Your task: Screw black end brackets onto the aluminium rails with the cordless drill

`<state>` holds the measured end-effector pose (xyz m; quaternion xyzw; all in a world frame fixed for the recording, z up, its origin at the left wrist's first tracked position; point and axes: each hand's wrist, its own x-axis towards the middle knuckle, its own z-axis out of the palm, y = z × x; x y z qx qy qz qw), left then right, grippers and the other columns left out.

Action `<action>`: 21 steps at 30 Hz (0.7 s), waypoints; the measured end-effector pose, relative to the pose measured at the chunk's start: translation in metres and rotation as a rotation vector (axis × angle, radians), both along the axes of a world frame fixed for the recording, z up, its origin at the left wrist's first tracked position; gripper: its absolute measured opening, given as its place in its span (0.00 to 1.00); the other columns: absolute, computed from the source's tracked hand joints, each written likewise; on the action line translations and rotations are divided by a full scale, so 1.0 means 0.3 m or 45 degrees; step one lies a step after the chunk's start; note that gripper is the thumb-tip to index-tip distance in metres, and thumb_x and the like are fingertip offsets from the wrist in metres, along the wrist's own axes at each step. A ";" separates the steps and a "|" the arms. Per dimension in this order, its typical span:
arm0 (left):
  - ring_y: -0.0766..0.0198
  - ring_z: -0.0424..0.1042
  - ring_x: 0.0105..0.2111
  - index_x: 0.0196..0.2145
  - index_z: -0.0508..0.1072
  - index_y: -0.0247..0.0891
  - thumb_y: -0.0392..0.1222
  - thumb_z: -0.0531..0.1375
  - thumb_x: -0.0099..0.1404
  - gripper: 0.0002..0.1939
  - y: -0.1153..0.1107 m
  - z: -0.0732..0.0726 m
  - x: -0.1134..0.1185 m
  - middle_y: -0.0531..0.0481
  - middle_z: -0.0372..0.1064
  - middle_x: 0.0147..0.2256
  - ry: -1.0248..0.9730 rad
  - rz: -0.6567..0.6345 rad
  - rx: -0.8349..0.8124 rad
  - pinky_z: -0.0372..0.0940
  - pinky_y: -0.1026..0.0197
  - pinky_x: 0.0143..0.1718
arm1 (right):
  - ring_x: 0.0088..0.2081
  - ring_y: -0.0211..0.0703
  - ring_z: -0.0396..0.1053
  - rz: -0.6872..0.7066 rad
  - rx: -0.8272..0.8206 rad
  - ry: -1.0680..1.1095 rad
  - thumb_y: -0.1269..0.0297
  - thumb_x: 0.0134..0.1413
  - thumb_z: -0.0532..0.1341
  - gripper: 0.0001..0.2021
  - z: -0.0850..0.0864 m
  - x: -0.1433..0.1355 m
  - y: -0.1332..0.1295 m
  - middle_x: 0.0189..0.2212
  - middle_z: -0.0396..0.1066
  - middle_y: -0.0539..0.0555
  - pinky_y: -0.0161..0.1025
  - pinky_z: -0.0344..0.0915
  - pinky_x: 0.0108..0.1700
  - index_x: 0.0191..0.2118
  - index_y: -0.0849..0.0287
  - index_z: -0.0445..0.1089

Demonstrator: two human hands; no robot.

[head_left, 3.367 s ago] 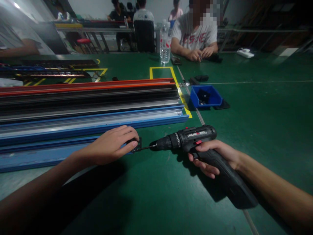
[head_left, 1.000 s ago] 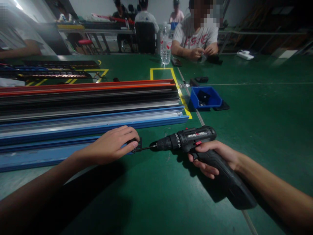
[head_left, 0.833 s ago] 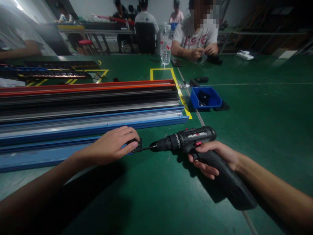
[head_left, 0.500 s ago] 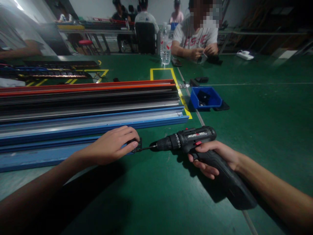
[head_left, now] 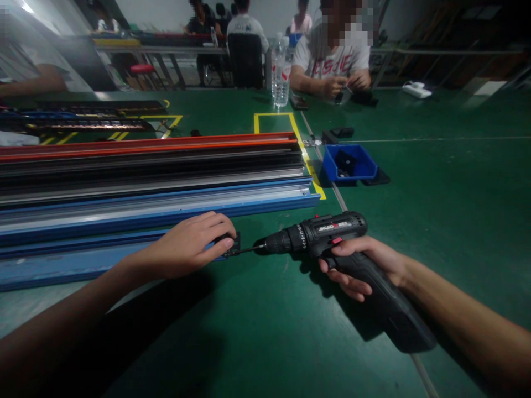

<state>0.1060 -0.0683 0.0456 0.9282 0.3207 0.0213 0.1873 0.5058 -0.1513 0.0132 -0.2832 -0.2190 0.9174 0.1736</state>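
My right hand [head_left: 357,265] is wrapped round the handle of a black cordless drill [head_left: 332,229] lying on its side, its long bit pointing left. The bit's tip meets a small black end piece [head_left: 236,243] at the right end of the nearest blue rail [head_left: 83,260]. My left hand [head_left: 199,243] is closed over that rail end, with fingertips and thumb at the black piece. The underside of its grip is hidden.
More rails, blue [head_left: 249,207], black and orange [head_left: 186,142], lie behind. A blue bin [head_left: 350,171] with black parts stands back right. Water bottles [head_left: 282,77] and a seated person [head_left: 332,66] are across the green table [head_left: 435,221].
The whole view has shifted very slightly. Both hands, the drill and the rail keep the same places relative to each other.
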 end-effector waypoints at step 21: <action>0.53 0.73 0.52 0.50 0.78 0.43 0.53 0.48 0.80 0.21 0.002 -0.009 -0.006 0.46 0.76 0.51 0.002 0.006 -0.012 0.65 0.51 0.54 | 0.19 0.34 0.72 -0.022 -0.044 0.015 0.57 0.67 0.64 0.17 0.014 -0.002 -0.008 0.30 0.77 0.54 0.33 0.77 0.27 0.47 0.70 0.77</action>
